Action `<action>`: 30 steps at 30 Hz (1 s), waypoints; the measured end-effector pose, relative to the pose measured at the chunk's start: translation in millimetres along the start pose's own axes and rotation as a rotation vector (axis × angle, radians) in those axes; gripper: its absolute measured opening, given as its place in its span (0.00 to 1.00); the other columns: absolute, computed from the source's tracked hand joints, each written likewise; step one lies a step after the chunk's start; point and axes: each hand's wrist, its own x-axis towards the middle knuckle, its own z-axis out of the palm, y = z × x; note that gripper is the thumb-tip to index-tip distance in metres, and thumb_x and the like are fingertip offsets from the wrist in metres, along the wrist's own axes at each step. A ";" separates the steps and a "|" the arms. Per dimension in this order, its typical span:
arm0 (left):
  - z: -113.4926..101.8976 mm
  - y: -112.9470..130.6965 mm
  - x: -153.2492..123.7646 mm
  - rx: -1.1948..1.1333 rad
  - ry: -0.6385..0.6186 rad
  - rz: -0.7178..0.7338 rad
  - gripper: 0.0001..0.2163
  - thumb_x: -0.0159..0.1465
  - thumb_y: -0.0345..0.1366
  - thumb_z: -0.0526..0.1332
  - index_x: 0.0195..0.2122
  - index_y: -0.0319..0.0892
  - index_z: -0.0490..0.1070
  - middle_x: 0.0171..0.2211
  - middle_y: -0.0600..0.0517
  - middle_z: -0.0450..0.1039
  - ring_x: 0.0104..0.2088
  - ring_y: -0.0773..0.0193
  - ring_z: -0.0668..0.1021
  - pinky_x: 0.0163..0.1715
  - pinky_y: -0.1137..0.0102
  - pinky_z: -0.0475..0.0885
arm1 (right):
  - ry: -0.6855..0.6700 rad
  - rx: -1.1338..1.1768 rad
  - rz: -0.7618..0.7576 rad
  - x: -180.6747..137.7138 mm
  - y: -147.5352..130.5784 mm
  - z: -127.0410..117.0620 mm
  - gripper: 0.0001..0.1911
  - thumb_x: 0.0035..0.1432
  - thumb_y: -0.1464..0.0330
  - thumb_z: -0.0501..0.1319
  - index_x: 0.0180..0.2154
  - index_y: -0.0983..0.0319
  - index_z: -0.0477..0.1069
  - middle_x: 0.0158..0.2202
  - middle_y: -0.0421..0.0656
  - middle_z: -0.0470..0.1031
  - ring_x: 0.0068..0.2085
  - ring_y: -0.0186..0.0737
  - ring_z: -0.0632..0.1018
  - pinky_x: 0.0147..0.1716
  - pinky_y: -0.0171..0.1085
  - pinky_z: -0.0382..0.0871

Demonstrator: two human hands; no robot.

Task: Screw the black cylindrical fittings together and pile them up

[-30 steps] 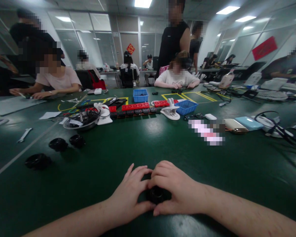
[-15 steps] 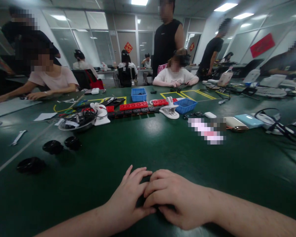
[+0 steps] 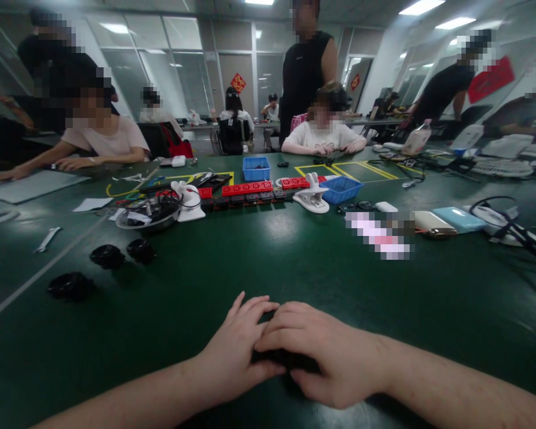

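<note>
My left hand [image 3: 236, 351] and my right hand [image 3: 326, 354] are cupped together on the green table [image 3: 268, 262] near its front edge. Between them sits a small round black part [image 3: 279, 358], mostly hidden under my fingers. Both hands are wrapped round it, the right fingers lying over the left ones. To the left lie three more round black parts [image 3: 108, 256], apart from my hands.
A clear bowl of cables [image 3: 148, 213], a red and black power strip [image 3: 245, 193], white clamps [image 3: 312, 199], two blue baskets [image 3: 342, 189], a wrench [image 3: 47, 239] and phones [image 3: 433, 225] lie farther back. Other people sit and stand beyond the table.
My right hand has slid over the black part and onto my left fingers, covering the part almost fully. A person in the background walked to the right.
</note>
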 end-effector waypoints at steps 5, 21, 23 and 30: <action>-1.8 2.5 -0.4 0.000 -0.006 -0.009 0.26 0.54 0.39 0.64 0.54 0.52 0.61 0.55 0.48 0.62 0.57 0.49 0.61 0.55 0.43 0.47 | 0.112 -0.067 0.099 -2.6 2.6 -1.0 0.21 0.49 0.64 0.62 0.45 0.66 0.66 0.41 0.47 0.70 0.42 0.41 0.68 0.44 0.42 0.61; -5.3 5.6 1.4 -0.036 -0.048 -0.054 0.15 0.54 0.41 0.63 0.44 0.51 0.69 0.54 0.50 0.63 0.57 0.50 0.60 0.56 0.44 0.45 | -0.001 -0.213 0.129 -2.5 1.7 -5.4 0.13 0.45 0.70 0.63 0.37 0.65 0.70 0.35 0.43 0.71 0.38 0.38 0.69 0.40 0.38 0.63; -4.6 4.4 1.4 -0.049 -0.045 -0.053 0.13 0.55 0.42 0.63 0.42 0.51 0.70 0.54 0.51 0.63 0.57 0.49 0.61 0.56 0.44 0.45 | -0.010 -0.200 0.113 -2.4 2.1 -5.3 0.13 0.45 0.72 0.62 0.37 0.64 0.70 0.35 0.43 0.71 0.38 0.38 0.69 0.41 0.38 0.63; -0.3 1.2 0.8 -0.029 -0.016 -0.023 0.13 0.55 0.40 0.63 0.42 0.51 0.71 0.54 0.51 0.62 0.57 0.49 0.61 0.56 0.43 0.45 | -0.039 -0.096 0.008 -5.0 9.2 1.7 0.14 0.44 0.76 0.54 0.35 0.64 0.71 0.36 0.42 0.74 0.41 0.37 0.71 0.48 0.40 0.60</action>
